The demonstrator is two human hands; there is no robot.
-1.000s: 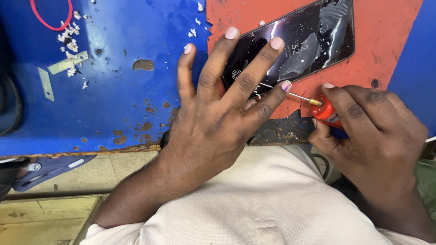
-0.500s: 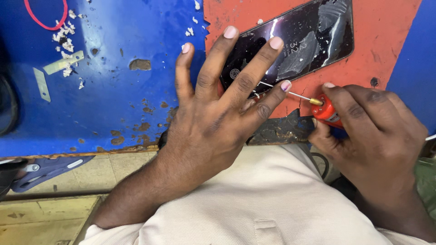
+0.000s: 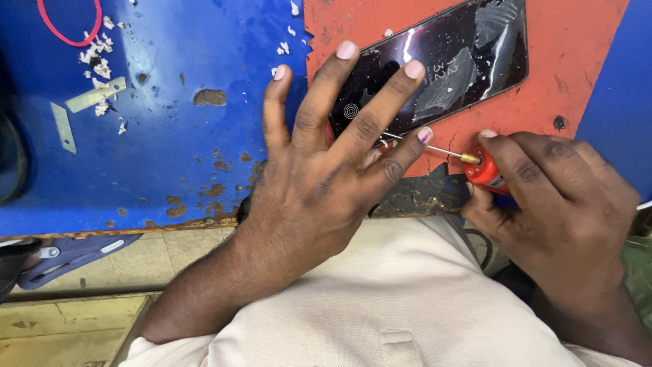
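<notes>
left hand (image 3: 319,183) spread flat, fingers pinning black phone (image 3: 441,68) to red mat (image 3: 564,54) on blue bench (image 3: 170,122) – grips nothing. right hand (image 3: 557,204) closed around red-handled screwdriver (image 3: 485,170), thin shaft running to phone's lower edge beside left fingertip. judgement: keep shaft in line with screw, press lightly, turn slowly – slipping tip could scar cracked glass. keep palm weight steady so phone cannot skate. white scraps (image 3: 98,64) and red loop (image 3: 68,27) lie well apart.
</notes>
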